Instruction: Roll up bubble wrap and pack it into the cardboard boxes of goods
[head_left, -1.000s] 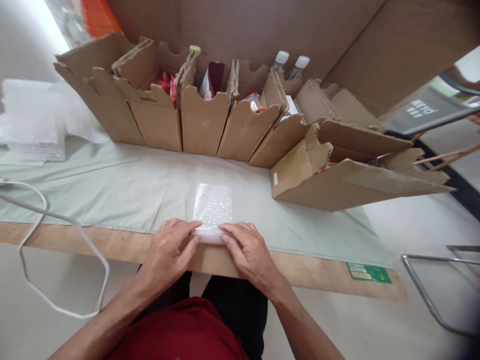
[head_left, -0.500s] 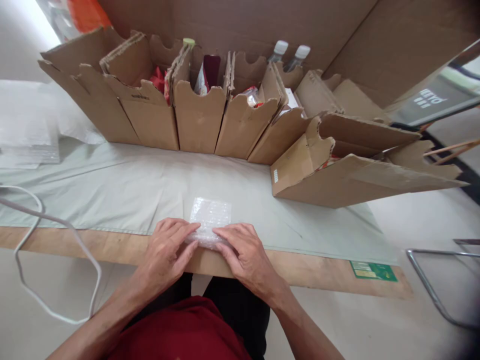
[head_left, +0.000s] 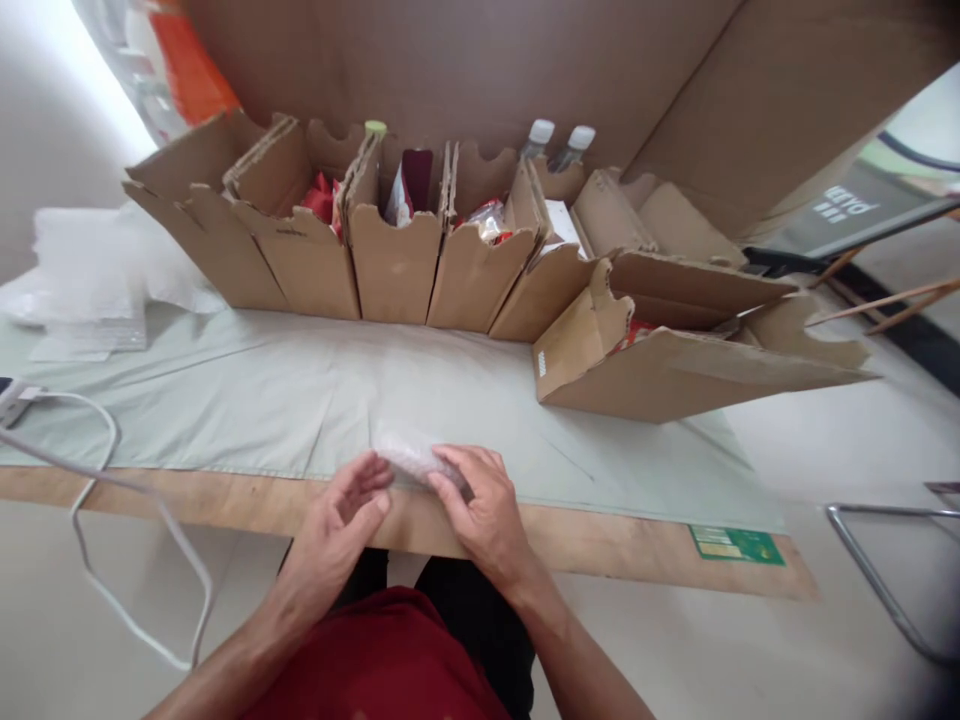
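A piece of clear bubble wrap (head_left: 409, 455), rolled or folded into a small bundle, lies at the front edge of the cloth-covered table (head_left: 262, 400). My right hand (head_left: 484, 505) grips its right end between thumb and fingers. Just left of the bundle is my left hand (head_left: 341, 520), fingers loosely curved and thumb apart, with nothing in it. Whether anything is inside the bubble wrap cannot be made out.
Several open cardboard holders (head_left: 394, 260) stand in a row at the back, with packets inside some. An angled cardboard box (head_left: 697, 365) stands at right. Bubble-wrap sheets (head_left: 90, 270) are stacked at left. A white cable (head_left: 94, 475) crosses the front left edge. Two bottles (head_left: 574, 145) stand behind.
The bubble wrap's flat far part is now rolled up into a narrower bundle. My left hand has let go and drawn slightly left; my right hand still holds it. The camera view has shifted.
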